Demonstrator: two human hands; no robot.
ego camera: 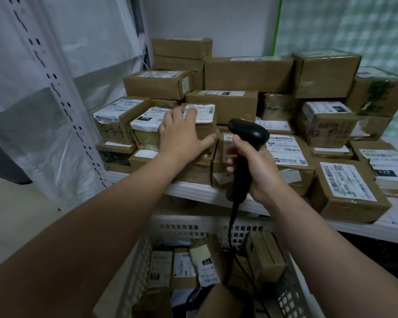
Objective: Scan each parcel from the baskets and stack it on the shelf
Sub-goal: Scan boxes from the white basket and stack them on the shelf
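**On the shelf's near left: seating a parcel**

Atop the near-left stack on the shelf (193,191), the left hand (182,131) lies flat on a small labelled parcel (206,118), fingers spread and gripping nothing. Just right of it, the right hand (255,164) is wrapped round the scanner (248,131). The parcel looks to be mid-placement, so press it square onto the boxes beneath, label up, before letting go. More parcels wait in the basket (193,226) below.

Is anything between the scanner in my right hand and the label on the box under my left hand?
Yes: fingers of your left hand cover the left part of the white label on the small brown cardboard box. Nothing else blocks the black handheld scanner.
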